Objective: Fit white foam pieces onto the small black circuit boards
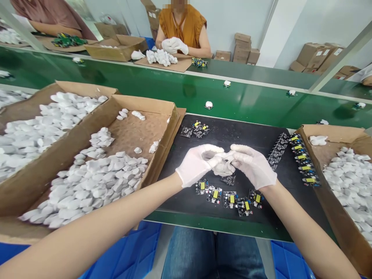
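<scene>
"Black mat across the middle of the frame. What's above it?"

"White lump, dead centre, pinched in the fingertips of the left hand and right hand together, both in white gloves."

"And underneath?"

"One dark circuit board, partly hidden by the lump. Lower in the frame, five yellow-marked boards lie scattered."

"Anything hemming the hands in?"

"Cardboard tray on the left, heaped with white pieces; carton at the right edge, similarly filled. Just inside that, a column of boards."

"Farther off?"

"Green belt across the upper frame, carrying small white-topped boards. Beyond it, top centre, sits a co-worker in mustard, hands gloved."
</scene>
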`<state>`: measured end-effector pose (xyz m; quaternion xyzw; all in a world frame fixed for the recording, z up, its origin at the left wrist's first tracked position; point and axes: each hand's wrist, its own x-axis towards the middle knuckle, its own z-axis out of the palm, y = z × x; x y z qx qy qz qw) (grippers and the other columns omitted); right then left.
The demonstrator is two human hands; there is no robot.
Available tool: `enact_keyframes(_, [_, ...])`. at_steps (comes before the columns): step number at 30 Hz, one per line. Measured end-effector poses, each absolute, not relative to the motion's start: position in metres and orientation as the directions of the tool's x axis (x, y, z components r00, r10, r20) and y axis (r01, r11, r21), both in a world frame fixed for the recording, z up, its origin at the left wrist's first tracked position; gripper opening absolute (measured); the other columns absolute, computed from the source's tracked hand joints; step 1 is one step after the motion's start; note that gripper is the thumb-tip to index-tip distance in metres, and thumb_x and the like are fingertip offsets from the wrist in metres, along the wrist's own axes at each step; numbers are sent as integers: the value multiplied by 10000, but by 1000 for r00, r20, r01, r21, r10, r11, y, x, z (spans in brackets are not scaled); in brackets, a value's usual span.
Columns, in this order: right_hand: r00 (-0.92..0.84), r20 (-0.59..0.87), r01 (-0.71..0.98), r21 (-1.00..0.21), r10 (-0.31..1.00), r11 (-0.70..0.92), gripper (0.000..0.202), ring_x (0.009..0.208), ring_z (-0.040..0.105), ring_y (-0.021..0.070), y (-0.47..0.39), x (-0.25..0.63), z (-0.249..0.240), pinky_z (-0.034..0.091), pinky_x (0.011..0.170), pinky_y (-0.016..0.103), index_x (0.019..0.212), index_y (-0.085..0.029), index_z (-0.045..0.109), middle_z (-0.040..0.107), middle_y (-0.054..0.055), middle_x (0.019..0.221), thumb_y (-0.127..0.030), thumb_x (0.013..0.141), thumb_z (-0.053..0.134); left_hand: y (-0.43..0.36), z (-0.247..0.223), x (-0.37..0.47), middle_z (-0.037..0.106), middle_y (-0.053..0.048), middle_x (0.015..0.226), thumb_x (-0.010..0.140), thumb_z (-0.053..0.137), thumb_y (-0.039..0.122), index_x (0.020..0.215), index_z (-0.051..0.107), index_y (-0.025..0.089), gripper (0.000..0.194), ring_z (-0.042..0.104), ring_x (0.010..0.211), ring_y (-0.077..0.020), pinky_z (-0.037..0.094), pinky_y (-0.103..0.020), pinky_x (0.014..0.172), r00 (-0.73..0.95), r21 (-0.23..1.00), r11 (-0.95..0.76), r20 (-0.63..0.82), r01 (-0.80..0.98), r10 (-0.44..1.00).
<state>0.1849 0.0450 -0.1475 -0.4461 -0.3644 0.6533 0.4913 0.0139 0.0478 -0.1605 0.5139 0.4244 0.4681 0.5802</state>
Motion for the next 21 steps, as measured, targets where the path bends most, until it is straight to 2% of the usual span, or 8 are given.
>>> enact_keyframes(5, [-84,-154,-287,-942,984,-172,236,741,645,153,43,189,-149,504,702,292,801,-187,699,708,14,769,-218,590,800,49,-159,11,682,-52,790,623,743,289,823,630,113,289,638,718,-161,514,-283,667,226,996,37,-17,-81,974])
enact_keyframes(9, [-50,8,-227,-974,999,-3,170,802,643,160,42,190,-152,516,766,317,795,-211,708,693,8,890,-227,642,781,51,-158,7,662,-31,738,646,729,302,837,617,112,291,607,604,-132,502,-266,586,315,994,74,-44,-84,948])
enact_keyframes(12, [-83,115,-165,-981,990,101,180,888,633,180,41,187,-155,504,835,344,861,-226,701,683,21,986,-253,690,752,52,-157,6,671,-42,781,647,737,312,853,624,114,307,616,643,-139,503,-277,625,330,992,71,-32,-108,944])
enact_keyframes(15, [-181,95,-92,-993,979,79,305,946,617,205,40,182,-159,494,857,363,969,-217,664,671,48,1040,-304,690,750,50,-156,7,683,-59,847,636,749,300,858,639,118,307,629,774,-169,506,-298,717,317,992,49,-9,-120,948])
enact_keyframes(17, [-203,74,-38,-997,976,68,349,916,619,209,38,180,-162,504,814,360,1003,-201,635,672,62,1012,-323,693,738,48,-154,9,683,-60,859,637,745,295,855,646,123,295,623,820,-174,499,-309,764,309,994,39,-7,-99,951])
enact_keyframes(21, [-141,150,110,-980,979,166,243,829,620,196,35,177,-165,505,727,333,951,-200,618,667,57,943,-262,725,680,45,-153,12,672,-57,847,641,725,284,837,645,130,262,609,801,-164,491,-304,759,300,1000,-8,15,-24,954])
